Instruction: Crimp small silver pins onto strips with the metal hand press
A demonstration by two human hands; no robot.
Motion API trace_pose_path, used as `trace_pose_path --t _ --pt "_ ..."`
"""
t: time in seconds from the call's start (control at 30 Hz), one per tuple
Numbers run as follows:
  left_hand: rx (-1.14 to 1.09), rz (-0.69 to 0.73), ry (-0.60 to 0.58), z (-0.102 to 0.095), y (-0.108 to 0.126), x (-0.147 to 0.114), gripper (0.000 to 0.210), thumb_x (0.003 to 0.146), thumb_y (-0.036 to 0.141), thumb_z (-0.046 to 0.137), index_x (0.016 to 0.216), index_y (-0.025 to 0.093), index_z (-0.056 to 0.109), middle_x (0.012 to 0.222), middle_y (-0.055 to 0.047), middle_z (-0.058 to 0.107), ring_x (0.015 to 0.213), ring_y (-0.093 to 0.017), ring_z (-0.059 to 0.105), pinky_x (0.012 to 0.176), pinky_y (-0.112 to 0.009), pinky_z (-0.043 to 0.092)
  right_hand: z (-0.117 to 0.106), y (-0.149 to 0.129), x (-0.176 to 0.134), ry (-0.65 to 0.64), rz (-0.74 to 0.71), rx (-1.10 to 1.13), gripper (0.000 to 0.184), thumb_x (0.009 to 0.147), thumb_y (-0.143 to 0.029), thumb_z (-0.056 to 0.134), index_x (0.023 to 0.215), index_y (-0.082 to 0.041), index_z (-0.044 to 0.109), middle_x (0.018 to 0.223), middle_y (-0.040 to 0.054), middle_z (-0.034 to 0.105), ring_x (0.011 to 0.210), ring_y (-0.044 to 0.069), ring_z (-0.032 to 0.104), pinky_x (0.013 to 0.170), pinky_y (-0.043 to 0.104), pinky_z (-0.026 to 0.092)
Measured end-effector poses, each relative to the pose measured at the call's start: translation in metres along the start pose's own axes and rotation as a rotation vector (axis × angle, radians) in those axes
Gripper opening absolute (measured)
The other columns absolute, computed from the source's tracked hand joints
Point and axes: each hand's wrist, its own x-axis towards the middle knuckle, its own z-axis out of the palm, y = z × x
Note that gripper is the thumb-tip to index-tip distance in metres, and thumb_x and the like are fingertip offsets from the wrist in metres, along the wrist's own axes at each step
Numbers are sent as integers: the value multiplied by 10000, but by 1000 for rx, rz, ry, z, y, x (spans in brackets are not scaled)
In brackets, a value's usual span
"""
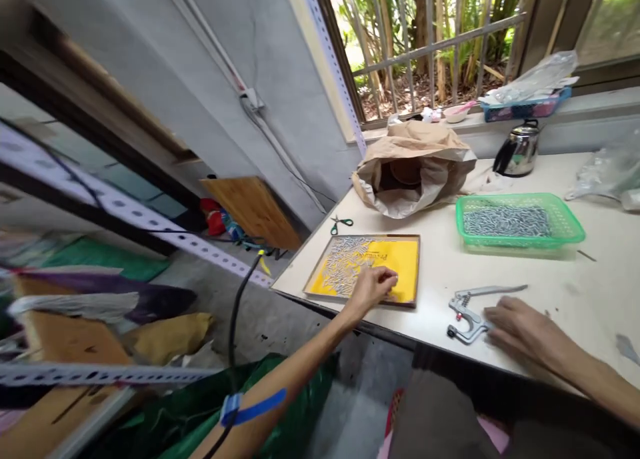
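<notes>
My left hand [373, 289] is over a shallow tray [363, 301] with a yellow lining, its thumb and fingers pinched together. Whatever sits between the fingertips is too small to make out. Many small silvery metal pieces [343, 265] lie across the left and middle of that tray. Farther right, my right hand [523, 329] is at the handle end of silver hand pliers [467, 315] with a C-shaped jaw, which lie on the table. Motion smears this hand's fingers, and the lower handle runs out of sight by them.
Green-handled scissors [341, 225] lie behind the tray. A green plastic basket [520, 235] holds many metal pieces. An open brown paper bag [415, 169], a steel kettle [520, 149] and clear plastic [610, 169] stand farther back. A black cable [233, 325] with blue tape crosses my left arm.
</notes>
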Motion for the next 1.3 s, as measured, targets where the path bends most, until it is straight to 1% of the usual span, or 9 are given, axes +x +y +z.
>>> trace_pose_path --t 0.07,0.13,0.23,0.33,0.63,0.93,1.1,1.23,1.3 --pt "-299 -54 -122 23 20 -16 178 779 226 567 850 115 687 658 -13 642 552 -103 568 550 -198 461 1 -13 -5 -79 37 -20 170 873 -285 477 942 -218 617 882 69 599 790 199 599 668 290 476" --pt "-427 -116 -225 46 39 -28 164 739 227 604 809 106 690 603 5 611 499 -87 524 499 -184 432 2 -22 -5 -109 105 -66 138 869 -209 461 891 -213 597 857 54 590 759 182 591 644 269 448" --pt "-435 -204 -280 72 59 -33 160 713 215 619 777 92 699 572 19 585 466 -67 464 461 -173 379 4 -29 -4 -134 165 -141 205 883 -128 391 769 -212 539 797 36 563 694 160 562 593 254 397" --pt "-355 -256 -277 85 65 -29 195 704 246 630 766 81 713 532 30 561 447 -65 414 448 -183 338 7 -33 -5 -115 146 -208 215 849 -60 390 744 -213 498 773 29 542 677 157 531 581 257 364" --pt "-210 -229 -343 84 67 -35 204 708 253 601 650 80 692 369 77 387 391 -56 327 428 -193 242 10 -36 -12 -66 107 -150 214 839 -35 365 767 -211 463 783 27 516 672 157 497 586 265 342" --pt "-224 -364 -557 85 67 -29 123 705 214 629 649 107 652 393 70 464 371 -64 432 395 -174 337 4 -34 -7 -128 43 -168 250 824 -16 347 817 -209 505 831 37 539 694 157 499 591 267 356" --pt "-215 -414 -571 83 69 -29 189 729 223 628 576 116 593 358 73 438 345 -56 413 384 -167 331 -5 -22 -3 -214 50 -116 112 860 -203 502 949 -195 570 996 86 580 840 187 559 687 284 429" --pt "-239 -438 -569 83 71 -31 254 733 235 639 527 133 532 346 73 431 330 -52 400 379 -167 322 -10 3 6 -144 84 -203 740 660 -482 738 1282 -174 478 1335 199 453 1182 367 440 897 488 401" --pt "-244 -444 -559 84 70 -32 279 730 261 656 522 137 518 344 74 427 324 -49 395 375 -163 312 -11 13 11 -194 119 -216 921 569 -541 774 1342 -171 436 1394 211 404 1255 410 362 952 549 344"
